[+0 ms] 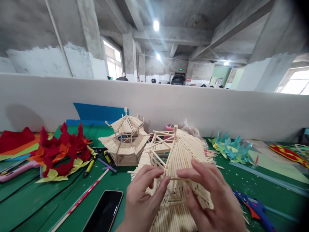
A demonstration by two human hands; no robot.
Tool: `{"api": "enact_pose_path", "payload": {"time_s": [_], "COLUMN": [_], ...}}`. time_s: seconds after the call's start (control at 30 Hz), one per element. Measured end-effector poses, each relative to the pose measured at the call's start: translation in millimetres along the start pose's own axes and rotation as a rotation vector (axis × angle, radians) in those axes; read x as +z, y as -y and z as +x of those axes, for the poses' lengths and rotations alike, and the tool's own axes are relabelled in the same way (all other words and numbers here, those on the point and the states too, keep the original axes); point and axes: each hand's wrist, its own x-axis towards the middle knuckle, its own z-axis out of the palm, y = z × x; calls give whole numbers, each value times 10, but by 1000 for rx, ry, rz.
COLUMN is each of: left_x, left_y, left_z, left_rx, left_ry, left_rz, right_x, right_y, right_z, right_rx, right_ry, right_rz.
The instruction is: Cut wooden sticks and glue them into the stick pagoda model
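A pagoda model built of thin wooden sticks (178, 151) stands in front of me on the green table. My left hand (142, 199) grips its near roof frame with fingers curled round the sticks. My right hand (212, 199) holds the same roof edge from the right, thumb and fingers pinched on it. Both hands meet at the roof's lower front edge. A smaller finished stick pagoda (125, 138) stands behind and to the left.
A black phone (105, 211) lies near my left hand. Red and yellow paper flowers (62, 151) and coloured sheets lie left. Teal paper flowers (231, 148) lie right, and a blue glue gun (256, 207) lies at the lower right. A white partition wall (217, 109) runs behind the table.
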Motion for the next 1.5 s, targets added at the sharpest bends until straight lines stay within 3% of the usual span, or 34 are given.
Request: {"api": "enact_pose_path", "payload": {"time_s": [0.17, 0.43, 1.17, 1.5], "left_x": [-9, -53, -115, -113], "left_y": [-11, 8, -13, -7], "left_z": [22, 80, 162, 150], "left_rx": [7, 40, 47, 45], "left_ry": [7, 40, 127, 124], "left_rz": [-40, -94, -42, -12], "right_x": [93, 147, 143, 101], "right_y": [3, -30, -38, -24], "right_z": [108, 101, 105, 72], "right_rx": [-40, -44, -42, 57], "right_ry": [150, 201, 192, 87], "right_rz": [-14, -26, -47, 37]}}
